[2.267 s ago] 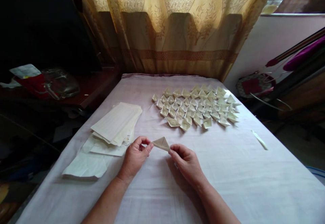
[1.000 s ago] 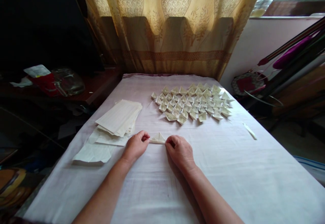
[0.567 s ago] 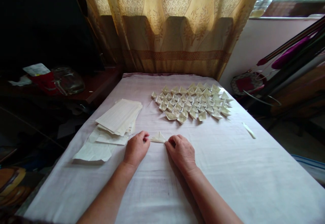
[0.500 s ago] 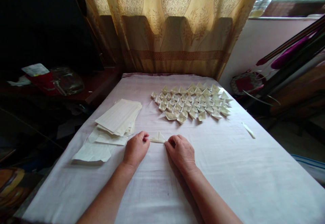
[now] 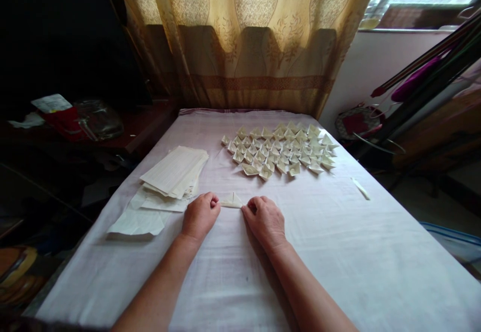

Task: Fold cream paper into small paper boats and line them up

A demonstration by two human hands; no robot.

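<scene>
Between my hands lies a small piece of folded paper (image 5: 232, 200), off-white, with a peaked middle and a flat strip along its near edge. My left hand (image 5: 202, 213) is closed, its thumb and fingers pinching the left end. At the right end, my right hand (image 5: 265, 217) grips the other tip with thumb and forefinger. Beyond them stand many folded paper boats (image 5: 278, 151) in rough rows. To the left of my left hand, a stack of paper sheets (image 5: 175, 171) lies fanned out, with a creased sheet under it.
A white cloth (image 5: 225, 282) covers the table. Near its right edge lies a thin white strip (image 5: 361, 188). On a dark side table at left are a glass jar (image 5: 98, 120) and a red container (image 5: 65, 121). A patterned curtain (image 5: 248, 66) hangs behind.
The view has shifted slightly, so the boats and the white strip appear a little further left. Both hands keep their grip on the folded paper, with almost no other movement.
</scene>
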